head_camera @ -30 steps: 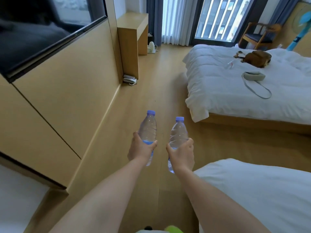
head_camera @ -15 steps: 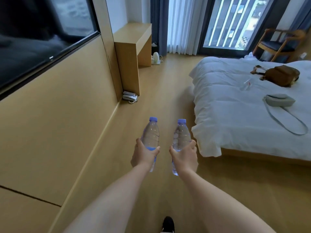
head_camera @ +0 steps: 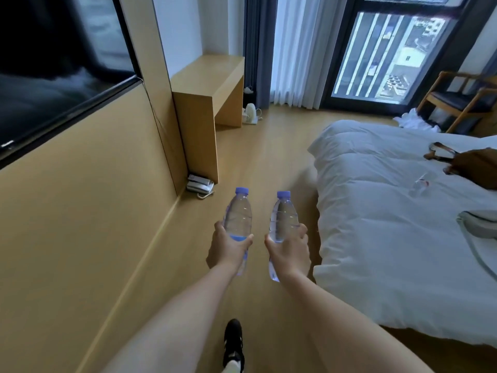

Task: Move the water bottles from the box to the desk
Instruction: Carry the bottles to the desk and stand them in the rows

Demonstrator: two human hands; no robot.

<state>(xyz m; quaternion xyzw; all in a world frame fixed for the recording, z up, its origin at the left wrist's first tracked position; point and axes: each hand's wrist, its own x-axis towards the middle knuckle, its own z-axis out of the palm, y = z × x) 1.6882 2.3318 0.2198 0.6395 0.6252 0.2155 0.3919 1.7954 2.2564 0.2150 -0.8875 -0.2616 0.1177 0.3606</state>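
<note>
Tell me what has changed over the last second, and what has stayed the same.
The person has walked forward along the wooden floor: the light wooden desk against the wall and the white bed now appear closer, and a black shoe has stepped into view. Nothing was picked up or let go. The left hand still grips one clear blue-capped water bottle upright, the right hand the other.

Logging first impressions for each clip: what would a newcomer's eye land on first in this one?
The two clear water bottles with blue caps, held upright side by side mid-frame: the left bottle in the left hand, the right bottle in the right hand. Next, the white bed on the right, with a brown bag on it. Ahead on the left, the wooden desk stands by the wall.
</note>
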